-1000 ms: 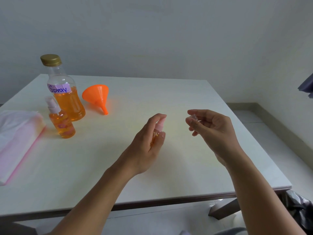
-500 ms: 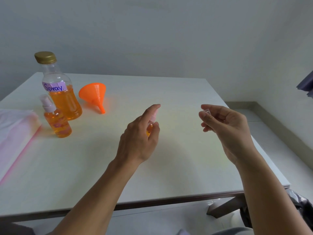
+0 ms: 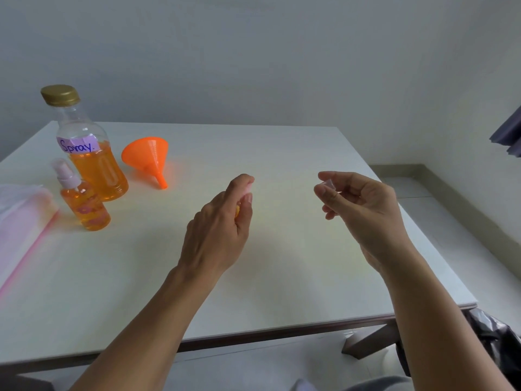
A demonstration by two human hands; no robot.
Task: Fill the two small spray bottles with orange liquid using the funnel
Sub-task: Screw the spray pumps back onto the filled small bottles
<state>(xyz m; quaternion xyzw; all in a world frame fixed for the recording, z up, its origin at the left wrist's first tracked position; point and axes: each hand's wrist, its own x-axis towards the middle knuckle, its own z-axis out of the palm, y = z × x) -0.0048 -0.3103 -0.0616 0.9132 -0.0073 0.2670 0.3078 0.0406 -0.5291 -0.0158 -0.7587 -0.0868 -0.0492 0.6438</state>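
My left hand grips a small spray bottle over the table's middle; only a sliver of orange liquid and its pink nozzle show, my forefinger lying over the top. My right hand pinches a small clear cap between thumb and forefinger, apart from the bottle. A second small spray bottle, full of orange liquid, stands at the left. Behind it is the large bottle labelled "Spray", gold lid on, about half full. The orange funnel lies on its side beside it.
A pink and white plastic packet lies at the table's left edge. The white table ends close in front of me and at the right, with grey floor beyond. A dark bag sits by the right table leg.
My right hand with the clear cap has moved away to the right of the bottle. My left hand has kept its grip on the bottle, forefinger on the nozzle.
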